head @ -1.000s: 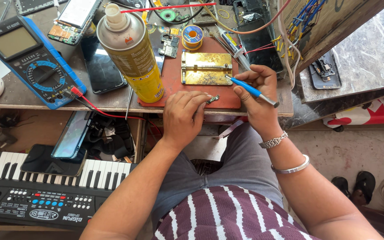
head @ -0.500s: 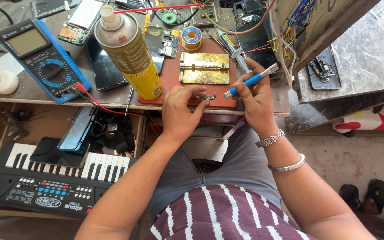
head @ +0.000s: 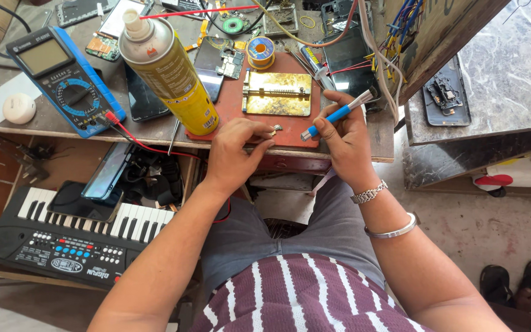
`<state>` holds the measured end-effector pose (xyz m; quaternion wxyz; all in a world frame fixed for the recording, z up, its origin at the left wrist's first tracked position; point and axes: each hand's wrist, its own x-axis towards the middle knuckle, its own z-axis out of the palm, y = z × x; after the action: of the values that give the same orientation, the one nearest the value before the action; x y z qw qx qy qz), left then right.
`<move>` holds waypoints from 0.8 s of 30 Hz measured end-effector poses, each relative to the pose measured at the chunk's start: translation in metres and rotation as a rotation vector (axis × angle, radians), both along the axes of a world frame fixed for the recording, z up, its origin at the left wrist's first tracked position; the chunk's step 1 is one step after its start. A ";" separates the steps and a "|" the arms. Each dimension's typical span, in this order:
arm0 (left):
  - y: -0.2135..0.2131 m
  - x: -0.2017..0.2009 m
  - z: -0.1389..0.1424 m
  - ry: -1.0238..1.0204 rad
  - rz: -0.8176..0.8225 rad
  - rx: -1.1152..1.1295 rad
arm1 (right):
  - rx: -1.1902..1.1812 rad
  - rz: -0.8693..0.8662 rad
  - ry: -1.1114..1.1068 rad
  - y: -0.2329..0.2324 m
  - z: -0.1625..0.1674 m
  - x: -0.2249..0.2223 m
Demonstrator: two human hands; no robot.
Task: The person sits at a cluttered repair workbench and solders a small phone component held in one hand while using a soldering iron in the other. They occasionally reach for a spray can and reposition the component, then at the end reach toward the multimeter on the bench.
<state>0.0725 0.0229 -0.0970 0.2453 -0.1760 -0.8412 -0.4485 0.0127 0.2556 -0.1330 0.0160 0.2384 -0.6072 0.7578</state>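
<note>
My left hand [head: 236, 152] pinches a tiny metal part [head: 275, 129] at the front edge of a red-brown work mat [head: 235, 104]. My right hand [head: 346, 138] grips a blue-handled tool [head: 333, 115] with a silver end, its blue tip pointing toward the small part. A brass-coloured board holder [head: 278, 93] lies on the mat just beyond both hands. A tall yellow spray can [head: 168, 69] with a red straw stands left of the left hand.
A blue multimeter [head: 62, 77] with a red lead lies at the left. Phone boards, a solder spool [head: 260, 49] and dark phones crowd the bench. A small keyboard [head: 75, 233] sits on a lower shelf. Sandals [head: 514, 284] are on the floor at right.
My right hand has swung the blue tool, so its silver end now points up and right. The left hand stays pinched on the small part.
</note>
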 end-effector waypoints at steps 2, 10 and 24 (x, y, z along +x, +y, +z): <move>0.000 0.001 0.001 0.059 0.034 -0.085 | 0.006 0.012 0.004 0.000 0.001 0.002; 0.004 0.002 0.004 0.120 0.144 -0.170 | -0.006 0.073 0.006 0.001 0.008 0.005; 0.009 -0.006 0.009 -0.217 0.072 0.113 | -0.005 0.075 -0.040 0.002 0.010 0.007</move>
<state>0.0662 0.0322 -0.0882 0.1785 -0.0821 -0.8421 -0.5023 0.0196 0.2578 -0.1232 -0.0239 0.2455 -0.5962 0.7640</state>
